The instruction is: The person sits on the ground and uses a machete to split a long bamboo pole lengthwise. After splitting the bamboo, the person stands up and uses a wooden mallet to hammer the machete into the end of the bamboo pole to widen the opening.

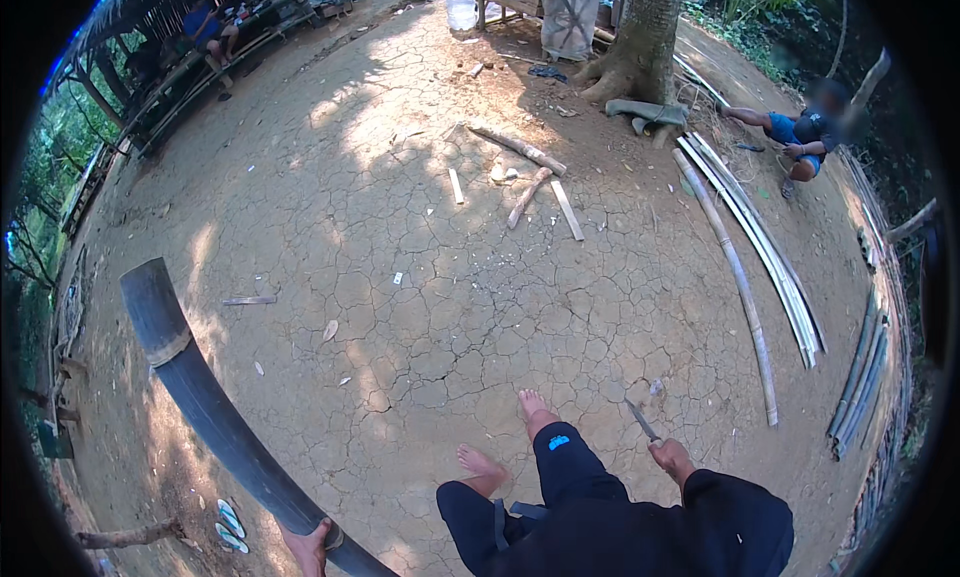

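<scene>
- Head view: I see left fingers curled around a dark bamboo pole, probably steadying it.
- Right fingers grip a knife, blade forward, presumably clear of the legs.

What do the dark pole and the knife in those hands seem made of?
The dark pole looks like bamboo, fairly smooth: a pale ringed joint crosses it. The knife blade looks like dull grey metal, judging by its thin, tapering shape; what the right hand covers can't be judged.
</scene>
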Demonstrator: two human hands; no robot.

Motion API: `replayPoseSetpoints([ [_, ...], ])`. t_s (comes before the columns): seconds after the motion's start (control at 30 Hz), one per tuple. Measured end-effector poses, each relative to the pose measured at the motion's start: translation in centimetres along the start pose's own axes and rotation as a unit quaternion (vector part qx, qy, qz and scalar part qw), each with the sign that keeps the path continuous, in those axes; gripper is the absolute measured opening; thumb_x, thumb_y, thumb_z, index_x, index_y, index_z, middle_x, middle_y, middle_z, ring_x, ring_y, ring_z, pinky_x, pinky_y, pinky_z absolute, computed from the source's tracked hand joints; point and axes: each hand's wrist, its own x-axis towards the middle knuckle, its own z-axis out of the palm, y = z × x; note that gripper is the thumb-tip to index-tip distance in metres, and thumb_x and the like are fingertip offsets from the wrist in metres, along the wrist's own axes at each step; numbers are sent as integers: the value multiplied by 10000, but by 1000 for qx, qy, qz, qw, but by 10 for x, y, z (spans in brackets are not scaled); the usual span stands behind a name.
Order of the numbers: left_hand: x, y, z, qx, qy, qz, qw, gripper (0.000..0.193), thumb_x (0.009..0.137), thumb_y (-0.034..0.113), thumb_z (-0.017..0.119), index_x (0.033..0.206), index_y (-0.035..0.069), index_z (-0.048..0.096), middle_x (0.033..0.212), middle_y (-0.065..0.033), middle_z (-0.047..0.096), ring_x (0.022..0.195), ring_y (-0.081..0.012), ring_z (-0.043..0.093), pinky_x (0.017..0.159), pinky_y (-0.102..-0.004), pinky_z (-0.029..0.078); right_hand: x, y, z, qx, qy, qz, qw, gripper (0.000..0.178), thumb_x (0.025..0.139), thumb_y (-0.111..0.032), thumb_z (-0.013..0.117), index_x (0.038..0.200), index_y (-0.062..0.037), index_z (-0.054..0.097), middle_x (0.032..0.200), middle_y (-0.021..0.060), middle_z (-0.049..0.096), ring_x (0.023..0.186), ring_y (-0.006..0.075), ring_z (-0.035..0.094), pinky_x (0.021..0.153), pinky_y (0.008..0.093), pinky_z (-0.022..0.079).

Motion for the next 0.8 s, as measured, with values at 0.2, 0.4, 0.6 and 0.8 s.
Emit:
replayPoseSetpoints([
  [0.2,-48,164,-143,-39,44,149,987,650,719,68,816,1285,-30,511,1107,-126,629,978,-243,635,891,-363,526,-86,81,4,165,45,41,985,656,876,-511,596,1105,98,684,1093,334,676,1102,433,656,939,474,514],
  [0.4,-132,300,-155,-120,31,300,946,563,783,132,806,1227,-102,549,1121,-162,635,975,-250,642,902,-375,527,-114,105,37,245,184,20,952,642,876,-530,566,778,91,696,742,249,705,801,375,731,793,451,553],
  [0.6,-217,343,-106,-172,78,437,880,684,768,127,840,1320,-104,510,1247,-204,619,1100,-300,635,992,-440,518,-150,158,76,310,123,17,942,669,861,-541,589,975,112,681,901,288,714,968,403,707,867,471,528],
  [0.8,-279,425,-41,-173,45,523,833,623,794,120,841,1314,-67,553,1242,-124,623,1141,-224,596,1058,-372,431,-181,297,174,375,68,33,924,634,859,-537,584,940,80,700,874,271,709,878,389,707,798,474,530],
])
